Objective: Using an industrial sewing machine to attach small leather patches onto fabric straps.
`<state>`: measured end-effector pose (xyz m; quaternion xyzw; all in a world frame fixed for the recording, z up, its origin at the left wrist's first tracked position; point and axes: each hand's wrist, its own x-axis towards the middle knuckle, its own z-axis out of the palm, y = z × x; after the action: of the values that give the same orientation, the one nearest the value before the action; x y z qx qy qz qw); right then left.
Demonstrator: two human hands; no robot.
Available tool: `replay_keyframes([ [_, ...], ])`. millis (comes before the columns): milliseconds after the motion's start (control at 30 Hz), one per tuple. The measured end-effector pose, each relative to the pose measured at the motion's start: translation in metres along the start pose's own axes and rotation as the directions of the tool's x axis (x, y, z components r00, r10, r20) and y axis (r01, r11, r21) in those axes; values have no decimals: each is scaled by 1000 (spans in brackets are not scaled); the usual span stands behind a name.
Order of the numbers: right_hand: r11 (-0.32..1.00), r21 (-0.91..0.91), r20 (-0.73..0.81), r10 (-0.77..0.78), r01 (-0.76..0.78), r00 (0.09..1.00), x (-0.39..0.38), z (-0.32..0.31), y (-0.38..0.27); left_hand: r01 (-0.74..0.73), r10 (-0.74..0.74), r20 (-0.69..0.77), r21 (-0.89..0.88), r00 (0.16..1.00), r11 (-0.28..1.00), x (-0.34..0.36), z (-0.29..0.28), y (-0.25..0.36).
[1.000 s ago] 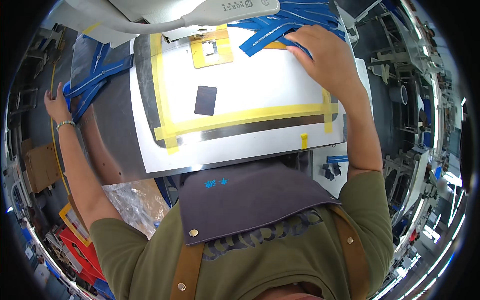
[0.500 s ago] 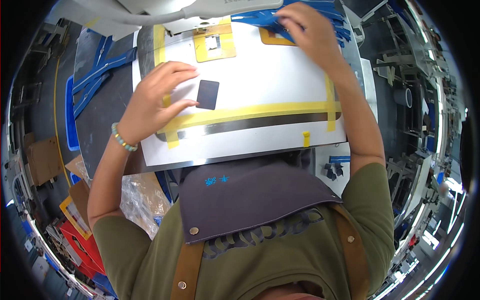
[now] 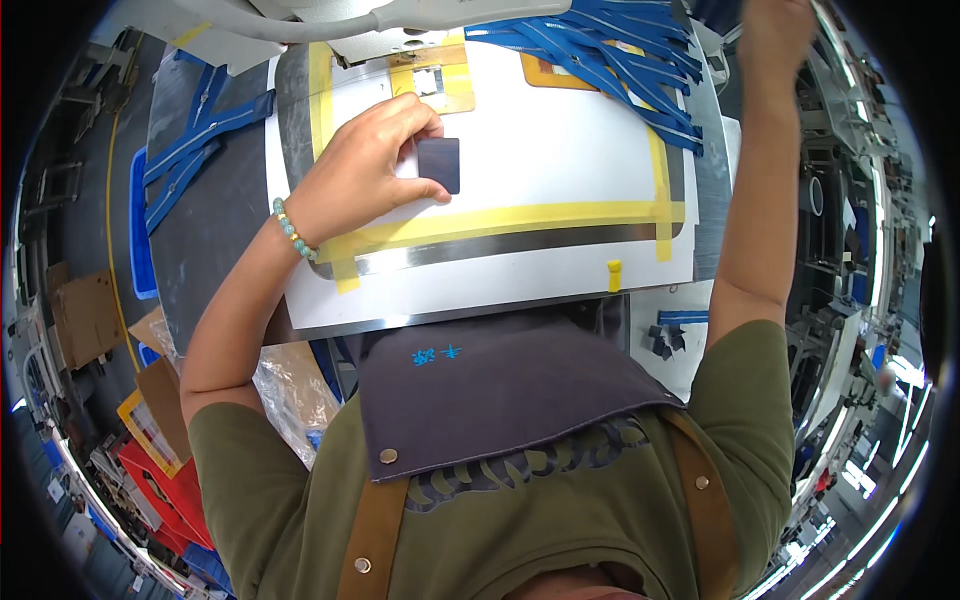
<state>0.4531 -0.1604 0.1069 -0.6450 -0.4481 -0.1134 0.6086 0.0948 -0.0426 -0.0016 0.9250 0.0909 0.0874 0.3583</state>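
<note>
My left hand (image 3: 375,155) is over the white work surface (image 3: 560,150), thumb at the lower edge and fingers at the upper left corner of a small dark rectangular piece (image 3: 439,166). The hand is closed about that piece. My right hand (image 3: 780,32) is stretched out at the far right, past the table edge, blurred, its fingers not readable. Dark blue material (image 3: 716,12) lies close by it. Nearer the middle, a pile of blue zippers (image 3: 620,60) covers the table's far right corner.
Above the far side hangs a white sewing machine (image 3: 330,25). A yellow-edged plate with a square opening (image 3: 458,88) sits beneath it. More blue zippers (image 3: 205,135) lie at the left, beside a blue bin (image 3: 143,230). Yellow tape (image 3: 500,218) crosses the near side.
My left hand has moved right and closed on the dark piece, shifting it up and right. My right hand has left the zippers, which now lie more spread, and swung out to the far right.
</note>
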Motion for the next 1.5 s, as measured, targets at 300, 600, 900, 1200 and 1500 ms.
replay_keyframes([
  [300,865,-252,609,-207,434,766,-109,22,11,-56,37,-171,-112,985,992,4,8,-15],
  [600,643,-382,661,-311,663,683,-99,-12,85,-42,-4,-190,-238,982,970,6,5,-17],
  [900,585,-384,738,-271,715,618,-55,-4,101,61,-197,-231,-489,953,870,1,11,-24],
  [1200,516,45,523,-742,855,420,-104,43,14,146,-391,-148,-765,908,627,6,7,-29],
  [1500,416,244,579,-787,876,213,-158,78,-28,238,-345,65,-839,936,489,-1,4,-22],
])
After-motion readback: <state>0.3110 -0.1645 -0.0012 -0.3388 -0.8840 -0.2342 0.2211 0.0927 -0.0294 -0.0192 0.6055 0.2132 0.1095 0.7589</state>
